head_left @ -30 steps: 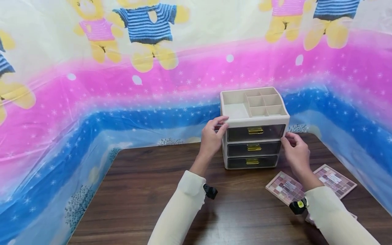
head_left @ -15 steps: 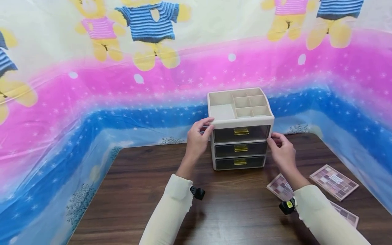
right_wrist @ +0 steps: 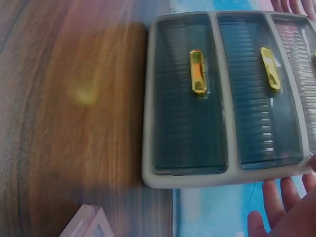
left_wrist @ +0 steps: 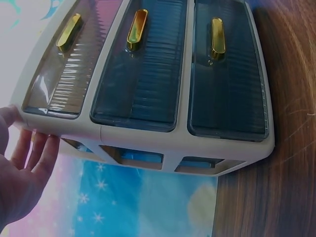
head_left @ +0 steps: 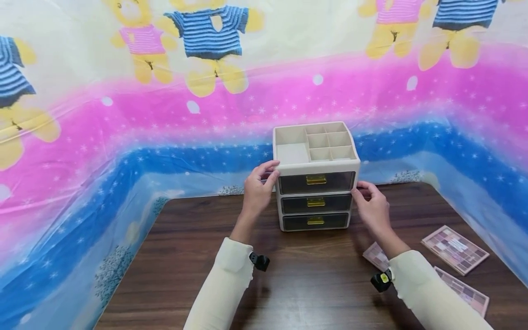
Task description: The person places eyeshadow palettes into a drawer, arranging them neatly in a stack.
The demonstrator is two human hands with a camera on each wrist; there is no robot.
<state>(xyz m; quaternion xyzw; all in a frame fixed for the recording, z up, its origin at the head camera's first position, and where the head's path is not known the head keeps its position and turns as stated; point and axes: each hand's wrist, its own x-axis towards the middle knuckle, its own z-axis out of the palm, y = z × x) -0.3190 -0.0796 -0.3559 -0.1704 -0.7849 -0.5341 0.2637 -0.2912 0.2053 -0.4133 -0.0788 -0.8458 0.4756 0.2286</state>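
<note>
A cream desktop drawer organizer (head_left: 316, 168) stands upright toward the back of the wooden table. Its three dark see-through drawers with gold handles are closed, and the divided top compartments hold nothing visible. My left hand (head_left: 258, 190) holds its upper left front corner, thumb at the front edge and fingers against the side; the left wrist view shows the same hand (left_wrist: 24, 173) at the top drawer's end. On the opposite side, lower down, my right hand (head_left: 373, 208) grips the right edge with the thumb in front. Its fingers (right_wrist: 273, 201) lie along the side wall.
Three pinkish eyeshadow palettes lie at the right: one palette (head_left: 455, 250) farther back, another palette (head_left: 465, 289) nearer, and a third palette (head_left: 374, 256) partly hidden by my right forearm. A printed bear curtain (head_left: 231, 119) rises behind the wooden table (head_left: 198, 275).
The organizer has moved left along the table, with both hands holding its sides throughout. More of the two right-hand palettes shows as my right arm has shifted left.
</note>
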